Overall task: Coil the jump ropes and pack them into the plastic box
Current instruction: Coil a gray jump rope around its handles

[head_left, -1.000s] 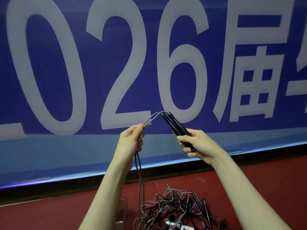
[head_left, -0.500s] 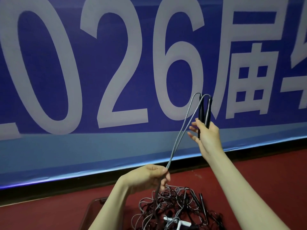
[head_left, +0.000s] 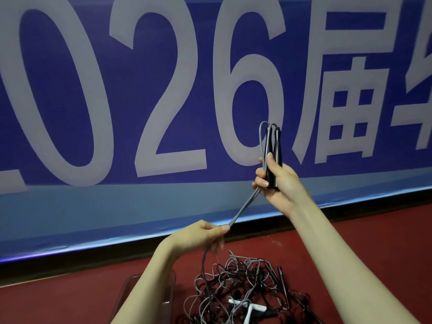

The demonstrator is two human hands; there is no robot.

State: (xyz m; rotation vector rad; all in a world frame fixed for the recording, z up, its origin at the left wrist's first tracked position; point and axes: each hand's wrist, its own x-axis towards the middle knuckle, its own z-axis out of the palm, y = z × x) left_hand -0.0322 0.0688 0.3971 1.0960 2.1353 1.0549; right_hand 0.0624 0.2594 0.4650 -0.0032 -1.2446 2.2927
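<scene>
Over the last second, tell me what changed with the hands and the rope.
The right hand lifted the black handles from slanted to upright. The left hand dropped away from them, sliding down the grey cord, now stretched between the hands. Both grips held; the rope pile and plastic box stayed put.

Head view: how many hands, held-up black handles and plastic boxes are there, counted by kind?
Hands: 2 (left hand gripping the grey rope, right hand)
Black handles, in the right hand: 2
Plastic box: 1
Total: 5

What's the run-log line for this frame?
right hand: grips black handles upright | left hand: pinches doubled grey rope | clear plastic box: no coil visible
</scene>
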